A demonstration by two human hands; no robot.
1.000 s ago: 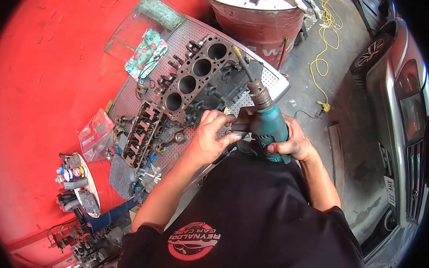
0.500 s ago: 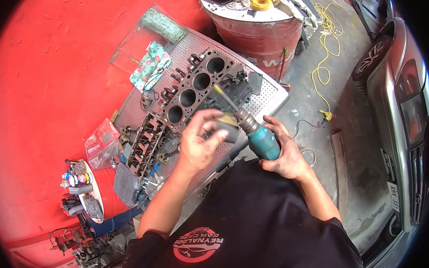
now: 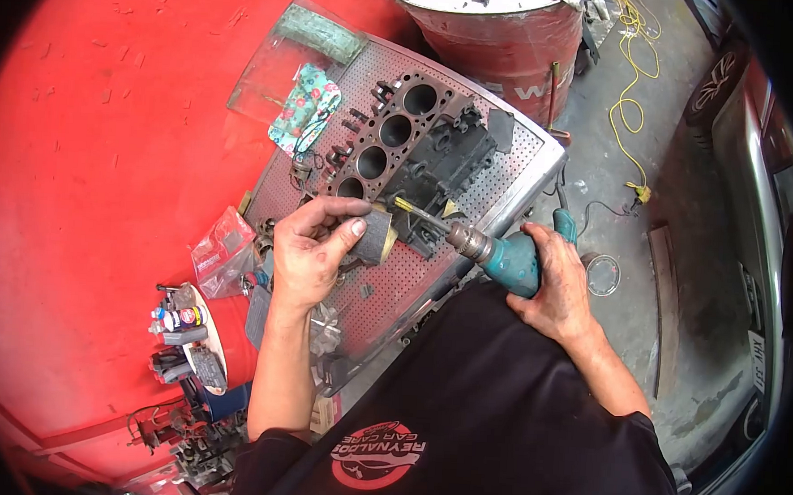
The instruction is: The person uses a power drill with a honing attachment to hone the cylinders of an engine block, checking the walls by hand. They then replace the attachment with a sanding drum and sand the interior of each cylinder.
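My left hand pinches a dark grey piece of sandpaper with a yellowish back, between thumb and fingers. My right hand is wrapped round a teal power drill. The drill's chuck faces left and holds a thin rod with a yellow tip, which is close to the sandpaper but apart from it. Beyond both hands an engine block with round cylinder bores lies on a perforated metal table.
A glass pane and a flowered cloth lie at the table's far left. A wrapped red drum stands behind the table. Yellow cord runs over the floor, near a car at right. Bottles stand on a small drum lower left.
The view has shifted, so the table sits further right. My left hand has moved left from the drill, and the sandpaper now shows clearly. The drill's rod points more to the left.
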